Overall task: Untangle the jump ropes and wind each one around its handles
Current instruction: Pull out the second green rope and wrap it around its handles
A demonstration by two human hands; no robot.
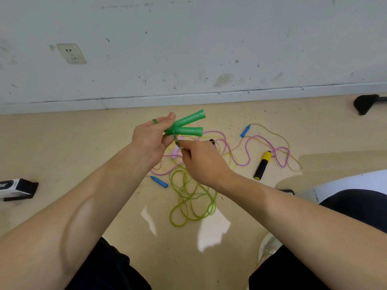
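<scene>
**Head view**

1. Pair of green ribbed plastic handles [186,125]: held together above the floor, far ends splayed in a V. The left hand [151,139] has its fingers curled round their near ends.
2. Thin translucent green cord [189,198]: runs from the handles down into loose loops on the beige floor [83,155], nearest the person. The right hand [202,162] pinches it just below the handles, the other fingers tucked in.
3. Pink-and-purple braided rope [250,158]: its pale pink handle [175,153] is partly hidden behind the hands. It crosses items 4 and 5.
4. Two blue plastic handles [245,130]: well apart, on a pale orange cord [280,136].
5. Yellow-and-black foam handle [262,165] with a thin yellow cord [231,161]: its partner handle cannot be made out clearly.

**Status (judged)**
- The green rope looks free of the pile, with both handles gathered.
- Its winding is barely begun at most, since nearly all the cord lies on the floor.
- The other three ropes lie crossed over one another, and none is wound.
</scene>
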